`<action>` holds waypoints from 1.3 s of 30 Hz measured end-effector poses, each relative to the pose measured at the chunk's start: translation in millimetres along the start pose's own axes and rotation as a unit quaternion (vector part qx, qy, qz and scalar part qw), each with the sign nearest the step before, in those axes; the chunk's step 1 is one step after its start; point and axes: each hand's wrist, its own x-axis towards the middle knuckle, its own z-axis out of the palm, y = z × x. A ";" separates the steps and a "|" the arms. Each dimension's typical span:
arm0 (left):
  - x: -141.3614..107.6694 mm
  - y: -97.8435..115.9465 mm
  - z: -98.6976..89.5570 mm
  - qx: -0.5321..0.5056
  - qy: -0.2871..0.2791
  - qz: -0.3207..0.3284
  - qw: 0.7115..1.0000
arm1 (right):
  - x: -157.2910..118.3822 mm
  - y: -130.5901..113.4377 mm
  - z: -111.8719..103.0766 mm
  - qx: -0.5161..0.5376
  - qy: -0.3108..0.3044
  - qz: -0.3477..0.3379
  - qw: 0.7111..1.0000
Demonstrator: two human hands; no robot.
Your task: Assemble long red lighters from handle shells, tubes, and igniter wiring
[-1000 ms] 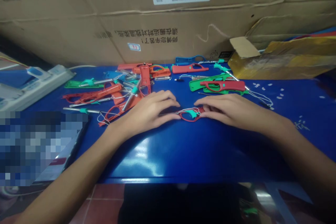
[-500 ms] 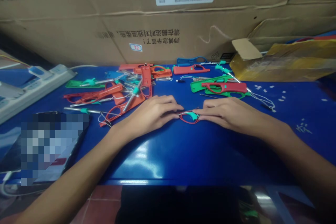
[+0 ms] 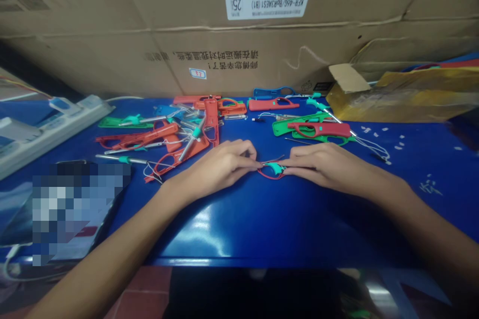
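Observation:
Both hands pinch a small red lighter casing (image 3: pixel 271 176) with a teal trigger (image 3: pixel 276 167) in its loop, held over the blue table. My left hand (image 3: pixel 220 167) has its fingertips at the left end of the casing. At the right end, my right hand (image 3: pixel 325 167) grips it between thumb and fingers, which hide much of that part. Beyond my right hand lie a red lighter (image 3: pixel 333 129) and green casing pieces (image 3: pixel 282 127). Orange and red casings (image 3: pixel 211 114) and metal rods with teal parts (image 3: pixel 192 142) are piled beyond my left hand.
A large cardboard box (image 3: pixel 112 60) stands along the back of the blue table (image 3: pixel 232 229). White power strips (image 3: pixel 56 129) lie at left, near a phone-like device (image 3: pixel 112 199) that is partly pixelated. An open taped carton (image 3: pixel 404 94) is at back right, with small white scraps (image 3: pixel 385 129) before it.
The view has shifted slightly, so everything sits a little lower. My left fingertips have moved slightly along the casing, and my right hand keeps its pinch.

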 end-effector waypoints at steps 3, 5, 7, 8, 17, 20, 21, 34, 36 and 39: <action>-0.2 1.5 -0.2 -0.003 -0.005 -0.006 1.000 | 0.8 -1.3 -0.9 0.006 -0.003 0.010 1.000; -0.6 1.9 -0.1 -0.002 -0.008 -0.009 1.000 | 1.0 -2.3 -1.6 0.009 -0.004 0.017 1.000; -1.0 1.5 0.3 0.000 -0.007 -0.012 1.000 | 0.9 -3.4 -2.5 0.020 -0.011 0.030 0.999; -1.2 1.1 0.6 0.001 -0.006 -0.014 1.000 | 0.8 -3.8 -3.0 0.030 -0.016 0.037 0.999; -2.0 3.0 -3.7 0.004 -0.023 -0.023 0.999 | -1.1 -2.4 -3.2 0.031 -0.011 0.034 0.999; -2.7 4.1 -7.6 0.015 -0.030 -0.025 0.999 | -3.4 3.7 -5.9 0.008 0.020 0.031 0.999; -3.0 4.1 -8.6 0.020 -0.030 -0.024 0.999 | -4.8 6.9 -8.2 -0.004 0.033 0.033 0.999; -2.1 1.9 -8.9 0.048 -0.005 -0.045 0.998 | -47.6 68.0 -55.9 -0.130 0.111 0.263 0.949; -1.8 -1.9 -8.6 0.066 0.014 -0.051 0.996 | -52.7 73.9 -59.1 -0.123 0.094 0.308 0.939; -2.0 -8.8 -8.1 0.085 0.044 -0.072 0.993 | -62.3 81.5 -65.4 -0.100 0.041 0.368 0.924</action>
